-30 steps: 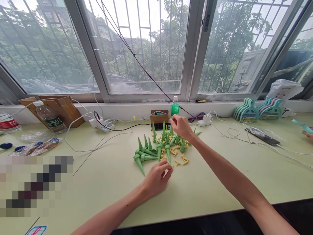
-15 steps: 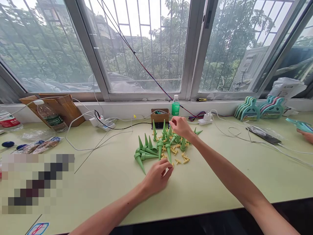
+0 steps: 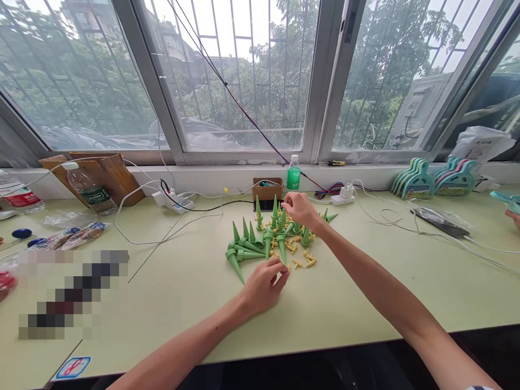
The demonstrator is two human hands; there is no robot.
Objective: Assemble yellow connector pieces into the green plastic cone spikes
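Observation:
Near the front of a pile of green plastic spikes (image 3: 234, 264) and yellow T-shaped pieces (image 3: 311, 262), my left hand (image 3: 266, 281) is closed in a pinch. A small yellow plastic piece (image 3: 288, 267) shows at its fingertips. My right hand (image 3: 301, 209) reaches over the back of the pile, thumb and fingers pinched together; what lies between them is too small to make out. Several green spikes stand point up on their caps, while others lie on their sides. Part of the pile is hidden behind my right hand.
Behind the pile are a small cardboard box (image 3: 267, 190) and a bottle of green liquid (image 3: 293, 173). White cables and a phone (image 3: 439, 222) lie to the right, near teal hangers (image 3: 413, 179). Another person's hand (image 3: 514, 218) shows at the right edge. Bottles and wrapped items lie left.
The view has shifted slightly, moving the scene a little right and up. Both my hands keep nearly the same pose and place over the pile.

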